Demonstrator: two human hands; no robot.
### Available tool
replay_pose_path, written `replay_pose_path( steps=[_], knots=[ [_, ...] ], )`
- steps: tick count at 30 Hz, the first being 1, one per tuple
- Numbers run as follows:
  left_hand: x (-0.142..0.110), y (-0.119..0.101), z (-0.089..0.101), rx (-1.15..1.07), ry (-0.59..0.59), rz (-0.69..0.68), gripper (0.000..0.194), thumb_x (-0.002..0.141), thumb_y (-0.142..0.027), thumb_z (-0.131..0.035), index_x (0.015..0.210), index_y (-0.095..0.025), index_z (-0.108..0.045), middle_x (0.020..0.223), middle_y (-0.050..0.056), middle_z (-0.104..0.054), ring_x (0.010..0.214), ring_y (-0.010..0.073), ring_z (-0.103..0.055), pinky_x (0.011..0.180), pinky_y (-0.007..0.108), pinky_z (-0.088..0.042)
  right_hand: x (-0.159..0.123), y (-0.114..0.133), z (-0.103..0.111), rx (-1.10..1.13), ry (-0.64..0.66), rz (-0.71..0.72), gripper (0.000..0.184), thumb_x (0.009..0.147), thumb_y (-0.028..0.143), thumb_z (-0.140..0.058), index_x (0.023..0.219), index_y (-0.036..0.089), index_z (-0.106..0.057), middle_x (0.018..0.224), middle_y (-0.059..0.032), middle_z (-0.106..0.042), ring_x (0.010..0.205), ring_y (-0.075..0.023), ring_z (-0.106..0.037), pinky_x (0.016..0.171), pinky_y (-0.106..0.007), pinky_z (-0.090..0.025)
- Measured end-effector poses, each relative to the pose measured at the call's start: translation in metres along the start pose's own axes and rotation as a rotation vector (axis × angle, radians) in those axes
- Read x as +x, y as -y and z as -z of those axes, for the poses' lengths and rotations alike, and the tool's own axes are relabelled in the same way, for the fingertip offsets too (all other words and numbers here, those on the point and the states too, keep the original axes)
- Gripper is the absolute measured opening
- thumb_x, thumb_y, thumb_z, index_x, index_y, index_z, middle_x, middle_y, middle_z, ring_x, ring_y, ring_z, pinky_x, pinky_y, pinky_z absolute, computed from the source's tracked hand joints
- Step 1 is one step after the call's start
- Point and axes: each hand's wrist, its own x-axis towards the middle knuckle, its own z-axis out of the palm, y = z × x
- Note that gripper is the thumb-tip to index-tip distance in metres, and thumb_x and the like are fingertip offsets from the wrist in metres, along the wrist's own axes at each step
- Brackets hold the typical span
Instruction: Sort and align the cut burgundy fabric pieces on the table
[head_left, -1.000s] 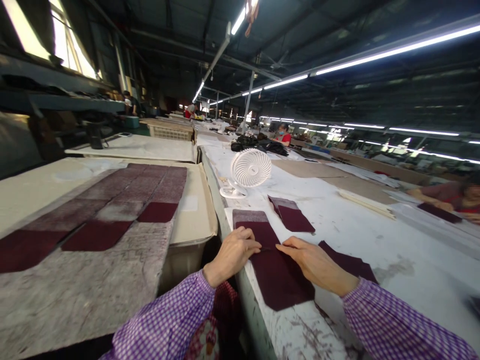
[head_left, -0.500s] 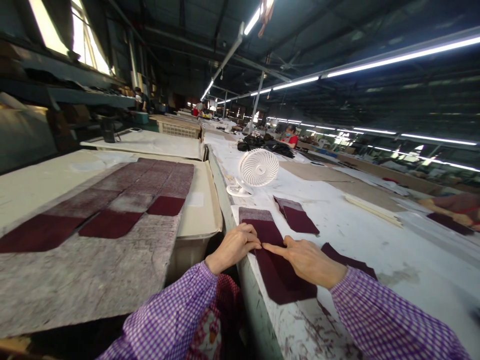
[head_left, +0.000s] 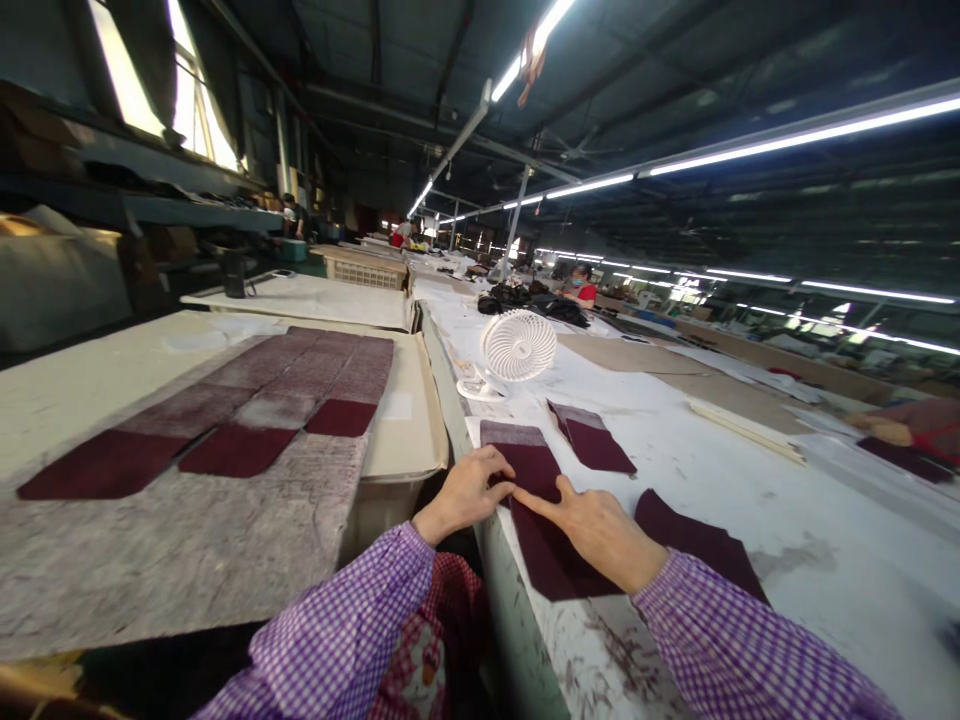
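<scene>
A maroon fabric piece (head_left: 559, 555) lies along the near edge of the white-covered table, its upper part (head_left: 525, 460) showing a greyish band at the far end. My left hand (head_left: 469, 492) is at its left edge, fingers curled and thumb close to the index finger, pinching the cloth there. From the right, my right hand (head_left: 600, 530) rests on the same piece, index finger stretched to the left hand's fingertips and thumb raised apart; its other fingers are partly hidden. Beyond them is a smaller maroon piece (head_left: 596, 440). Another dark maroon piece (head_left: 701, 540) lies right of my right wrist.
A white clip fan (head_left: 519, 346) stands on the table ahead. To the left, several maroon panels (head_left: 240, 450) lie on a grey, fuzzy sheet (head_left: 225, 540) over a cream surface. A pale strip bundle (head_left: 746, 430) lies at right, near another person's hand (head_left: 885, 428).
My right hand has shifted slightly left, its index finger still at the left hand's fingertips. The left hand stays at the cloth's edge. The camera view has moved a little.
</scene>
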Motion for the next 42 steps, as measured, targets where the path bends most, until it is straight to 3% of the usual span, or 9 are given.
replay_pose_path(
  steps=[9,15,23,28,31,34,37,39,42],
  knots=[
    [0.003,-0.002,-0.012,0.023,-0.035,0.088,0.02,0.067,-0.008,-0.049,0.081,-0.015,-0.062,0.086,0.004,-0.055,0.083,0.0159,-0.052,0.078,0.031,-0.043,-0.003,-0.015,-0.005,0.213,-0.062,-0.022,0.063,0.086,0.009,-0.036,0.14,0.04,-0.027,0.1,-0.0065,-0.057,0.068,-0.0165,-0.061,0.058,-0.028,-0.037],
    [0.0,-0.008,-0.006,-0.047,-0.032,0.067,0.013,0.076,-0.013,-0.048,0.078,-0.013,-0.061,0.085,0.005,-0.056,0.085,0.0153,-0.053,0.083,0.031,-0.042,0.002,-0.036,-0.027,0.629,-0.147,-0.132,0.027,0.087,0.027,-0.047,0.112,0.024,-0.057,0.101,-0.0047,-0.059,0.096,-0.0203,-0.055,0.078,-0.033,-0.041],
    [-0.001,0.001,-0.008,-0.12,-0.033,0.03,0.013,0.072,-0.011,-0.052,0.079,-0.013,-0.062,0.089,0.006,-0.056,0.088,0.0157,-0.053,0.085,0.031,-0.042,0.013,-0.045,-0.048,0.822,-0.129,-0.177,0.015,0.078,0.028,-0.055,0.09,0.02,-0.061,0.071,0.0021,-0.057,0.067,-0.0123,-0.052,0.06,-0.025,-0.037],
    [0.0,-0.002,-0.006,-0.205,-0.029,0.065,0.027,0.086,-0.024,-0.04,0.076,-0.014,-0.063,0.088,0.006,-0.057,0.087,0.0158,-0.055,0.087,0.032,-0.04,0.015,-0.04,-0.045,0.833,-0.178,-0.191,0.009,0.074,0.026,-0.058,0.077,0.02,-0.064,0.086,-0.0029,-0.06,0.084,-0.0181,-0.051,0.079,-0.034,-0.037],
    [0.002,-0.004,-0.009,-0.105,-0.048,0.087,0.016,0.08,-0.024,-0.051,0.074,-0.014,-0.062,0.084,0.006,-0.057,0.084,0.0173,-0.054,0.082,0.032,-0.042,0.014,-0.041,-0.036,0.85,-0.186,-0.179,0.005,0.072,0.025,-0.06,0.074,0.021,-0.063,0.1,-0.0033,-0.062,0.1,-0.024,-0.046,0.09,-0.043,-0.03],
    [0.002,-0.002,-0.009,-0.028,-0.026,0.032,0.01,0.076,-0.012,-0.052,0.074,-0.014,-0.061,0.086,0.006,-0.057,0.085,0.0164,-0.053,0.082,0.03,-0.041,0.001,-0.064,-0.024,0.927,-0.114,-0.141,0.008,0.071,0.027,-0.06,0.073,0.02,-0.062,0.097,-0.0039,-0.064,0.103,-0.0248,-0.048,0.092,-0.041,-0.031],
    [0.0,-0.006,-0.003,0.014,0.034,-0.009,0.014,0.083,-0.02,-0.052,0.084,-0.014,-0.065,0.09,0.006,-0.059,0.087,0.0159,-0.054,0.084,0.03,-0.042,-0.03,-0.106,-0.022,1.057,0.037,-0.113,0.025,0.077,0.039,-0.053,0.086,0.016,-0.061,0.079,-0.0048,-0.064,0.075,-0.018,-0.056,0.071,-0.031,-0.043],
    [0.0,-0.015,-0.001,0.167,0.066,-0.039,0.023,0.081,-0.032,-0.059,0.096,-0.017,-0.067,0.095,0.008,-0.059,0.091,0.019,-0.053,0.086,0.034,-0.042,-0.056,-0.134,-0.032,1.214,0.131,-0.169,0.036,0.078,0.045,-0.052,0.098,0.016,-0.058,0.08,-0.005,-0.063,0.07,-0.0159,-0.056,0.063,-0.027,-0.042],
    [0.004,-0.033,-0.005,0.479,0.088,-0.129,0.03,0.077,-0.041,-0.062,0.096,-0.019,-0.069,0.091,0.008,-0.06,0.096,0.0258,-0.05,0.085,0.042,-0.04,-0.082,-0.163,-0.066,1.372,0.237,-0.358,0.041,0.072,0.052,-0.054,0.092,0.016,-0.056,0.085,-0.0065,-0.063,0.074,-0.0165,-0.058,0.061,-0.026,-0.041]
  ],
)
